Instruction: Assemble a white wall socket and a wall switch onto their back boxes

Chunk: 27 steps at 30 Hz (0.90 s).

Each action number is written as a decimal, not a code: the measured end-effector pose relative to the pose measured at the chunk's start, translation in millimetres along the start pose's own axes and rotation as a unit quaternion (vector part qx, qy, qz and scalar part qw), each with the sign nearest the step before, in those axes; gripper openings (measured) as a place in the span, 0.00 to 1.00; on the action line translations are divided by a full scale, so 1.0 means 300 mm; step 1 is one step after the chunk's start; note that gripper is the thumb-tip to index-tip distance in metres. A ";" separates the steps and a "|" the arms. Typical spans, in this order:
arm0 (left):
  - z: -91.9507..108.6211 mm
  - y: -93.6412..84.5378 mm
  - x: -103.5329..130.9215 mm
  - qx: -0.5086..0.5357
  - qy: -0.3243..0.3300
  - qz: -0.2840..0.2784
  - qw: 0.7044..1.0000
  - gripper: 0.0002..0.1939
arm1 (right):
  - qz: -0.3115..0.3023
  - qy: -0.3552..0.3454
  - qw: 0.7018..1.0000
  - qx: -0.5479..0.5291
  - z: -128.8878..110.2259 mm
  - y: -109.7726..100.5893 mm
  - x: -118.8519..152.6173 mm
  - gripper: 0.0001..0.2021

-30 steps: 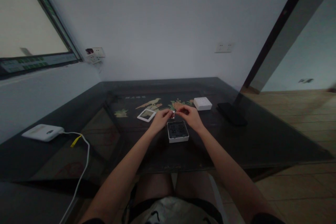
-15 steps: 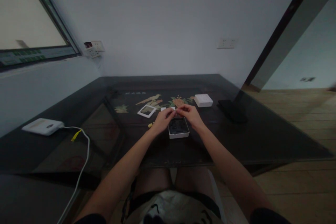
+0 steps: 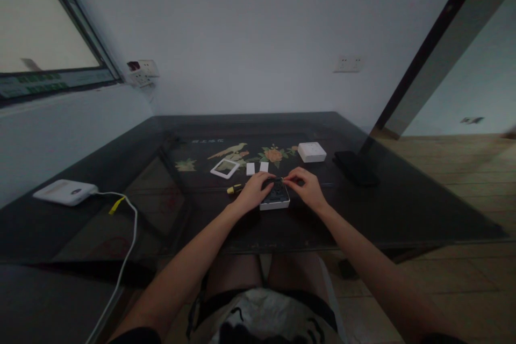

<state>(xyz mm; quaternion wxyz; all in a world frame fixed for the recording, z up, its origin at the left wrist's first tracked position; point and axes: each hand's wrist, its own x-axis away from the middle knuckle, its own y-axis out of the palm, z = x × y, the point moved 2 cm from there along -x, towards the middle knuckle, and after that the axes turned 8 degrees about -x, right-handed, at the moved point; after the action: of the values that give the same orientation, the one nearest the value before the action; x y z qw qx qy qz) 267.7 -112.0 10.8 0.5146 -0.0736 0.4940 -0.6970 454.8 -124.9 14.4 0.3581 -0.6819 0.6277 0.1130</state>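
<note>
A white, square, shallow box with a black inside, like the back part of a wall switch (image 3: 274,205), rests on the dark table in front of me. My left hand (image 3: 255,191) grips it along its left side and top edge, thumb over the black inside. At its far right corner my right hand (image 3: 304,185) pinches finger and thumb together; what is between them is too small to make out. Just beyond lie two small white rectangular plates (image 3: 250,169). A white square frame (image 3: 224,168) lies left of them. The yellow screwdriver handle (image 3: 234,190) shows beside my left hand, the rest hidden.
A white box-shaped wall fitting (image 3: 312,152) stands at the back right, near a flat black object (image 3: 355,168). On the left is a white device (image 3: 65,192) with a white cable (image 3: 133,231) trailing over the table's front edge.
My hands were together above the far edge of the box. They have parted: the left has come down onto the box, the right to its far right corner. The small plates now show.
</note>
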 end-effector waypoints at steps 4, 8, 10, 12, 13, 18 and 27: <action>0.003 -0.002 0.002 0.005 -0.009 -0.010 1.000 0.13 | -0.019 -0.010 1.000 0.009 -0.004 0.015 -0.005 0.08; 0.001 0.000 0.002 0.000 -0.010 -0.015 1.000 0.13 | -0.032 -0.020 0.999 0.022 -0.004 0.018 -0.002 0.07; 0.001 0.001 0.001 -0.002 -0.012 -0.014 1.000 0.13 | -0.040 -0.021 0.999 0.019 -0.002 0.018 0.000 0.06; 0.002 0.002 0.001 -0.004 -0.015 -0.015 1.000 0.13 | -0.046 -0.020 0.999 0.015 -0.002 0.017 0.000 0.06; 0.003 0.001 0.000 -0.004 -0.017 -0.015 1.000 0.13 | -0.048 -0.018 0.999 0.013 -0.002 0.017 0.000 0.06; 0.004 -0.002 0.000 0.000 -0.019 -0.014 1.000 0.13 | -0.051 0.000 0.999 -0.005 0.001 0.018 -0.002 0.06; 0.002 0.000 0.003 -0.008 -0.006 -0.004 1.000 0.13 | -0.058 0.025 0.998 -0.007 0.019 0.016 -0.003 0.07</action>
<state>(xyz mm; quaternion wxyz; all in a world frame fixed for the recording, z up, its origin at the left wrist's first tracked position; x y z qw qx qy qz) 267.6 -113.1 10.8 0.5140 -0.0839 0.4966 -0.6943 451.7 -120.4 9.2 0.3431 -0.7223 0.5952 0.0792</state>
